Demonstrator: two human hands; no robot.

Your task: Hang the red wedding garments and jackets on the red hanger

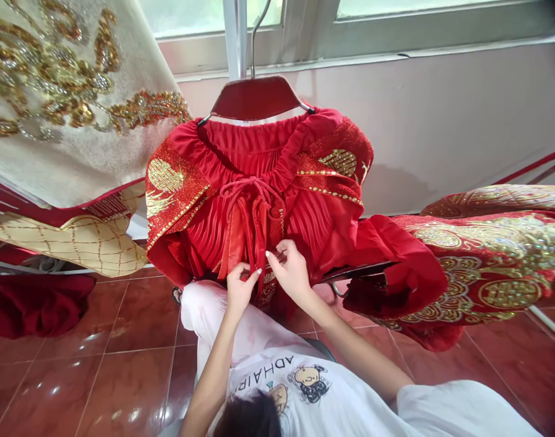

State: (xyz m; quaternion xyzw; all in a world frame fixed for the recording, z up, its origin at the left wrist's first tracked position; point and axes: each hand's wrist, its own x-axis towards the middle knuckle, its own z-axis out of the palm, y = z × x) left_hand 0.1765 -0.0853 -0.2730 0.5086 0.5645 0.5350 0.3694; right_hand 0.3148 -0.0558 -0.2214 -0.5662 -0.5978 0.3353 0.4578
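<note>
The red garment point(307, 224) hangs on a hanger point(256, 98) just beyond the fingers, its narrow ribbon point(261, 233) dropping between the left hand point(241, 290) and right hand point(290, 272), whose thumbs and forefingers bend close beside it, whether clamped on it I cannot tell.

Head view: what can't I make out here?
Head view, hook: upper end cut off by top edge.
Head view, red garment: lower part hidden behind white trousers.
Head view, pale cloth: cut off by left edge.
Head view, left hand: whether it holds ribbon, too small.
</note>
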